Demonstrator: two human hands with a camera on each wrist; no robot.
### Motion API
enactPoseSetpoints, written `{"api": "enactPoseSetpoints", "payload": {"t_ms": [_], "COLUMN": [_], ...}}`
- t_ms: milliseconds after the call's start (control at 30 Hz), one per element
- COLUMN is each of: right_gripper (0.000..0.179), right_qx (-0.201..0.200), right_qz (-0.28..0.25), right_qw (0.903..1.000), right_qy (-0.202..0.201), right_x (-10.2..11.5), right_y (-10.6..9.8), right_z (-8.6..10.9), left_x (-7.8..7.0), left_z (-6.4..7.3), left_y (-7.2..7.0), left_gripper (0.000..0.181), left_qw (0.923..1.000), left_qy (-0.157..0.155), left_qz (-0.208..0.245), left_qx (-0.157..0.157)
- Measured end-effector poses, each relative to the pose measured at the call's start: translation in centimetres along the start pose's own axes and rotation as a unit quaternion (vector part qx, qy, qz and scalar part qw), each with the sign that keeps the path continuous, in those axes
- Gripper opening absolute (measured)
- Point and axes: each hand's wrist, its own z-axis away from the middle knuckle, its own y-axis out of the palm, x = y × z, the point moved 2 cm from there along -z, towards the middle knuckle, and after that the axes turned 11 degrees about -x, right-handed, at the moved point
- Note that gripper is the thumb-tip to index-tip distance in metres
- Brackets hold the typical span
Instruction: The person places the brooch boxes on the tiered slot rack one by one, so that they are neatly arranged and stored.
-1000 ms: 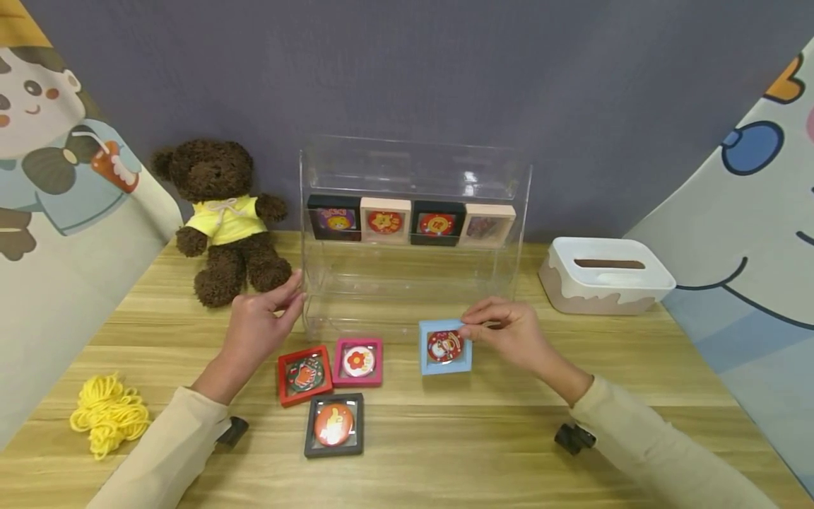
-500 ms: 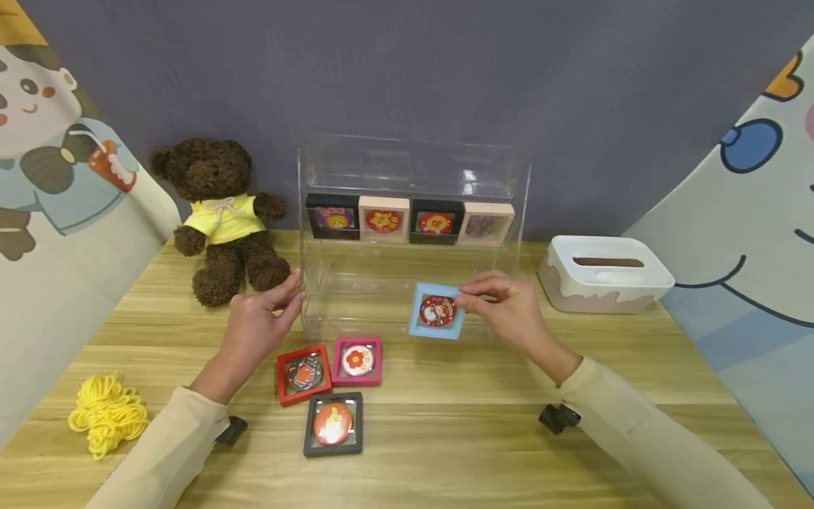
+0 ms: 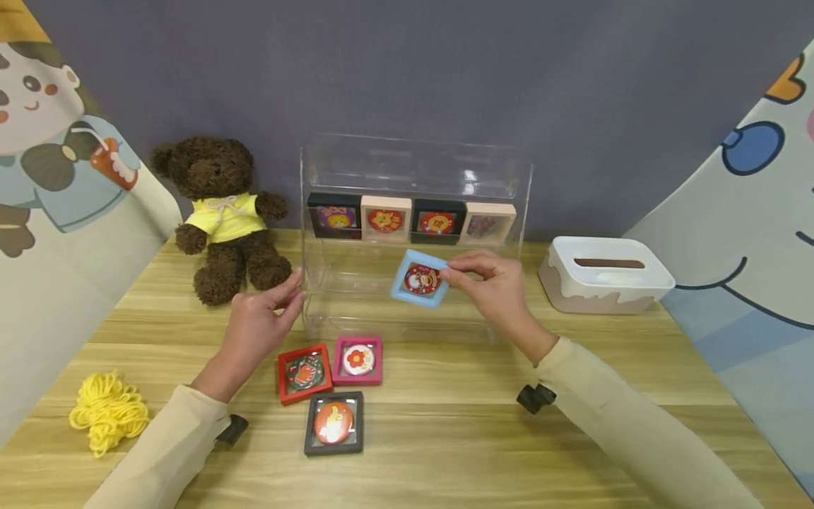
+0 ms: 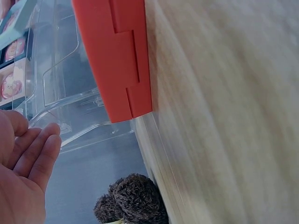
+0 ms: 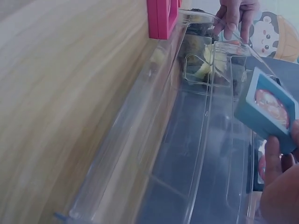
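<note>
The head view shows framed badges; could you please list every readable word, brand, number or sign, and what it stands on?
Nothing is clearly readable.
Pink frame: yellow marks, too small.
Blue frame: any lettering is too small.
Right black frame on the rack: centre mark, too small.
Left black frame: marks, too small.

**Brown bear (image 3: 232, 251), yellow yarn (image 3: 108, 413) and tissue box (image 3: 604, 277) on a wooden desk (image 3: 445, 452)**

In the head view the bear is upright, left of centre, in a yellow top (image 3: 229, 223) with a pale bow (image 3: 222, 206). The yarn lies loosely bundled at lower left. Right of centre is the tissue box, white and slotted above, beige below. A grey-blue backdrop (image 3: 407, 71) fills the upper frame, between a left cartoon panel (image 3: 57, 134) and a right cartoon panel (image 3: 757, 240).
</note>
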Motion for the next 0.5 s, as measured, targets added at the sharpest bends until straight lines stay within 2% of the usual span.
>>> {"api": "enactPoseSetpoints", "payload": {"t_ms": [167, 367, 500], "right_gripper": [0.012, 0.013, 0.014], "right_qx": [-0.012, -0.014, -0.016], "right_qz": [-0.003, -0.029, -0.021], "right_qw": [0.9997, 0.9992, 0.9993], "right_qy": [-0.023, -0.023, -0.025], "right_x": [0.1, 0.3, 0.3], "right_y": [0.9, 2.6, 3.7], "right_z": [-0.5, -1.0, -1.3], "left_x": [0.0, 0.0, -0.1], "left_z": [-0.1, -0.1, -0.1], "left_y": [0.0, -0.1, -0.1], "left_gripper": [0.038, 0.037, 0.037], "left_qw": [1.0000, 1.0000, 1.0000], "left_qy": [0.003, 0.001, 0.000], "left_qz": [0.000, 0.001, 0.005], "left_qx": [0.000, -0.002, 0.000]}}
